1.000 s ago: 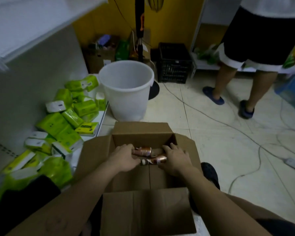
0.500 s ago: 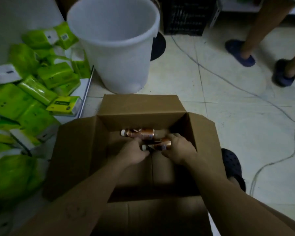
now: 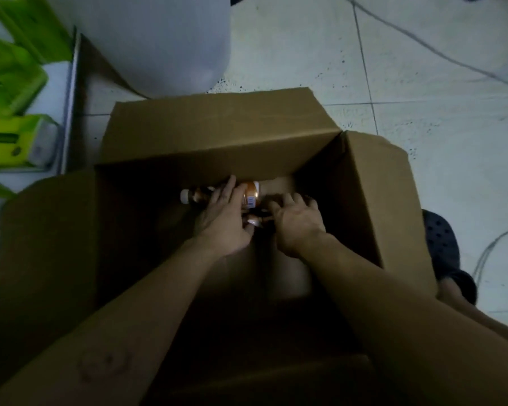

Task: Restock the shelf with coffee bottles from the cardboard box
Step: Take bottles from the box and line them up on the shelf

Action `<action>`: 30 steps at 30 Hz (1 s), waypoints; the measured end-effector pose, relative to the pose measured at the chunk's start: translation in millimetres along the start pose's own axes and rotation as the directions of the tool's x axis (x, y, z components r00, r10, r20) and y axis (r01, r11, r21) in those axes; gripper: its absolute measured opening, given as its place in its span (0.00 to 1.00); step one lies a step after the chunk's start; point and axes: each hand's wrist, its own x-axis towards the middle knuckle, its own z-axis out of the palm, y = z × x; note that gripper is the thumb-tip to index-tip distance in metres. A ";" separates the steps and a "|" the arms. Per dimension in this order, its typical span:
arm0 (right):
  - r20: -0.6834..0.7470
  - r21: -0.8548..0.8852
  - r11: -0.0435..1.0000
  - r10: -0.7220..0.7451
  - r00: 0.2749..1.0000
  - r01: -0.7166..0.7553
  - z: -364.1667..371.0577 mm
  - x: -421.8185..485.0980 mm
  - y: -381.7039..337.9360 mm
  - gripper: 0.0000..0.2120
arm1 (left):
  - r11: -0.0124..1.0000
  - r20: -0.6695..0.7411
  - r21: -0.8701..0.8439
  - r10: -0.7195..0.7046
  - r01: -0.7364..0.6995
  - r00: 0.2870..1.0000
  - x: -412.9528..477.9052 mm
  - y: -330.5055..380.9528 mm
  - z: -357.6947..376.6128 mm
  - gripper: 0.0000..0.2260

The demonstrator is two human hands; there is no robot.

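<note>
An open cardboard box [image 3: 217, 136] stands on the floor with its flaps spread. Two coffee bottles lie on their sides at the far end of its bottom. The far coffee bottle [image 3: 251, 196] has a white cap pointing left and an orange label. My left hand [image 3: 223, 221] lies across it, fingers curled over its body. The near coffee bottle [image 3: 254, 222] shows only its pale cap end between my hands. My right hand [image 3: 298, 222] covers and grips the rest of it. The inside of the box is dark.
A white plastic bucket [image 3: 159, 39] stands just beyond the box. Green packets [image 3: 9, 74] lie on a low white shelf board [image 3: 68, 98] at the left. A cable [image 3: 423, 45] crosses the tiled floor, and a dark shoe [image 3: 440, 244] sits beside the box's right flap.
The view has tilted down and come closer to the box. My left hand has slid forward onto the far bottle. My right hand stays on the near bottle, deeper in the box.
</note>
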 end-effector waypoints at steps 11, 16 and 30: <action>0.129 -0.186 0.979 0.104 0.986 -0.079 42.0 -37.1 -10.3 0.35 | 0.956 0.295 0.157 -0.285 0.248 0.912 -25.4 10.6 3.8 0.29; 0.211 0.029 0.994 0.093 0.973 -0.102 53.4 -57.4 9.2 0.22 | 0.928 0.468 -0.085 -0.285 0.364 0.837 -31.9 2.0 5.6 0.30; 0.368 0.738 0.512 0.242 0.898 -0.440 53.1 -73.6 11.4 0.18 | 0.948 0.079 0.005 -0.319 0.320 0.944 -64.4 -25.4 47.9 0.22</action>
